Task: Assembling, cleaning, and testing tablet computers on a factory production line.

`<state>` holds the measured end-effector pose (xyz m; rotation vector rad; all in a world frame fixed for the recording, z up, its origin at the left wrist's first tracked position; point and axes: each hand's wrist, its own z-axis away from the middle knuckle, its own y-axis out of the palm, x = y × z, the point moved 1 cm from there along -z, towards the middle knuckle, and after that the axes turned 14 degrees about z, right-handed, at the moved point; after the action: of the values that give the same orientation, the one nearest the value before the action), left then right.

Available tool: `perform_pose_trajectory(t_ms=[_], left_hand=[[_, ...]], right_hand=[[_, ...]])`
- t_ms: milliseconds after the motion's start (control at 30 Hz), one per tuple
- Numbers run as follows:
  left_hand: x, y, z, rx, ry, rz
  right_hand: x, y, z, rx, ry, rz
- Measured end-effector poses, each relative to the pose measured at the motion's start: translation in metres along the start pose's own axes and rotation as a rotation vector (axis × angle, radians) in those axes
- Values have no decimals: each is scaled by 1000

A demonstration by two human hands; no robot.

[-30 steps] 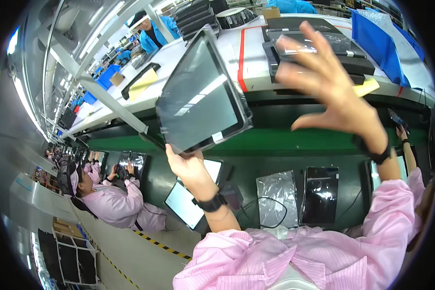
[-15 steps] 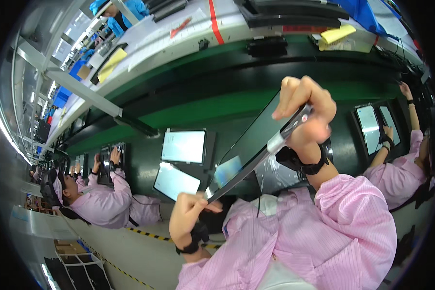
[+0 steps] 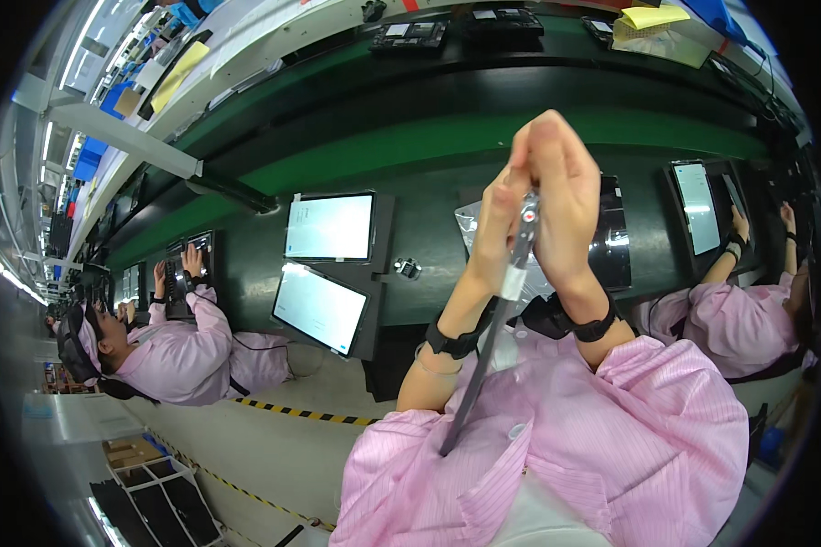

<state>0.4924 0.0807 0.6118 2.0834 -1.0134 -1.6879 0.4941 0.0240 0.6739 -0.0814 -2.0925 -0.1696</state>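
Note:
A slim dark tablet (image 3: 485, 365) is held up edge-on, its narrow side turned toward me and its lower end close to my pink sleeve. A pale strip or label sits across its edge. My left hand (image 3: 498, 214) and my right hand (image 3: 564, 196) close round its far end from both sides, with fingertips almost meeting above it. The tablet's screen cannot be seen from this angle. Two other tablets with lit white screens, an upper one (image 3: 330, 227) and a lower tilted one (image 3: 320, 307), lie to the left on dark pads.
A small metallic object (image 3: 408, 268) rests on the dark green bench (image 3: 420, 223). A dark tablet (image 3: 614, 232) lies behind my right hand. Co-workers in pink (image 3: 178, 351) sit at both sides. Black devices (image 3: 410, 36) and a yellow cloth (image 3: 655, 16) occupy the far ledge.
The tablet has turned from slanting with its screen visible to edge-on. My left hand has left its lower corner and moved up beside my right hand at the far end.

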Motion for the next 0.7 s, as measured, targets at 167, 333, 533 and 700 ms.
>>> perform_pose_trajectory(t_ms=[167,333,533,700], left_hand=[[0,-14,-5,359,-51,106],[-29,25,19,61,84,131],[-31,16,15,290,-142,216],[-20,14,15,308,-99,244]], right_hand=[[16,-50,-2,-126,-564,742],[34,-55,18,177,-680,664],[39,-77,18,189,-734,757],[47,-83,23,320,-788,937]])
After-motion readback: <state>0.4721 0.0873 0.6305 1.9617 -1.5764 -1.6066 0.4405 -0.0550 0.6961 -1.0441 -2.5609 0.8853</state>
